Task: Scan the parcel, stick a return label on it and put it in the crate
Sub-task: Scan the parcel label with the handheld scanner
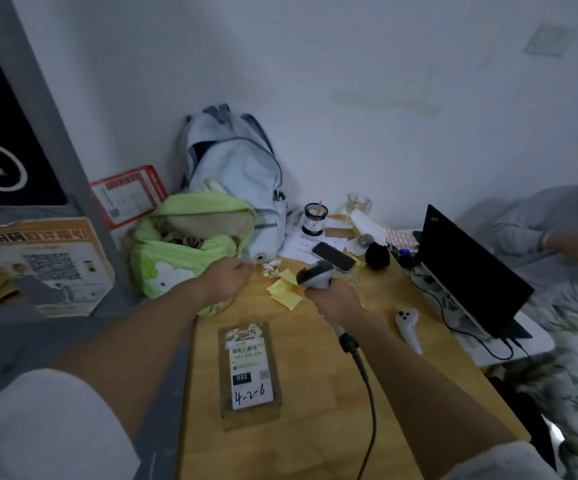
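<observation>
Parcel: flat brown cardboard parcel (pixel 250 370) with white shipping label, lying on wooden desk (pixel 401 393), untouched
Right hand (pixel 336 299): grip clenched round grey corded scanner (pixel 315 278)
Left hand (pixel 226 277): pinching something tiny, can't tell what

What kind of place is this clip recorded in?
Probably a small parcel pickup or returns desk in an informal office: a labelled parcel lies on a cluttered wooden table, the right hand holds a corded barcode scanner, and a laptop stands alongside.

wooden table (pixel 401 393) has the parcel (pixel 250 372) lying flat near the front, crumpled yellow notes (pixel 283 292), a phone (pixel 333 256), white controller (pixel 408 328), laptop (pixel 467 268) on the right.
</observation>
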Demonstrator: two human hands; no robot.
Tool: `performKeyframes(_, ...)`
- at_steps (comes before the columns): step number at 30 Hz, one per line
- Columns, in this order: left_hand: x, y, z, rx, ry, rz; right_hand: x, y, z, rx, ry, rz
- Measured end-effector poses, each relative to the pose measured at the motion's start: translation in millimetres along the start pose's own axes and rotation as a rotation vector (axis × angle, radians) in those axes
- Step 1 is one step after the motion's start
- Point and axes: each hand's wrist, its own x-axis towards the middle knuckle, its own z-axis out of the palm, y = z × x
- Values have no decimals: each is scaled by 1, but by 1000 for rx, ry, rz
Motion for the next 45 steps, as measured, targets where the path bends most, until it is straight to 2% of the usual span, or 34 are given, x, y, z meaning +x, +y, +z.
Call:
performKeyframes(3,-11,-5,-16,19,46,-25,-6,-23,9,-1,-57,-46)
performKeyframes(7,-29,-29,-22,-123,106,-144,-19,-36,28,37,-107,-58)
performKeyframes(11,-54,-63,-4,-268,153,-287,-25,-34,53,47,-175,-39)
performKeyframes(14,-72,-88,24,-318,108,-365,-27,-35,69,19,-202,-5)
performKeyframes(19,-92,-114,70,-178,2,-398,-29,-38,81,-45,-243,50)
performKeyframes(22,-102,-115,82,-32,-171,-414,-33,-40,85,-63,-250,53)
performKeyframes(25,-106,-110,90,-20,-310,-405,-38,-42,83,-53,-276,101)
performKeyframes(32,-110,-107,108,-171,-285,-404,-45,-44,76,-11,-296,157)
performKeyframes(37,-103,-105,107,-111,-211,-393,-43,-44,72,7,-285,164)
performKeyframes(45,-105,-111,102,-197,-234,-401,-37,-40,74,-59,-308,188)
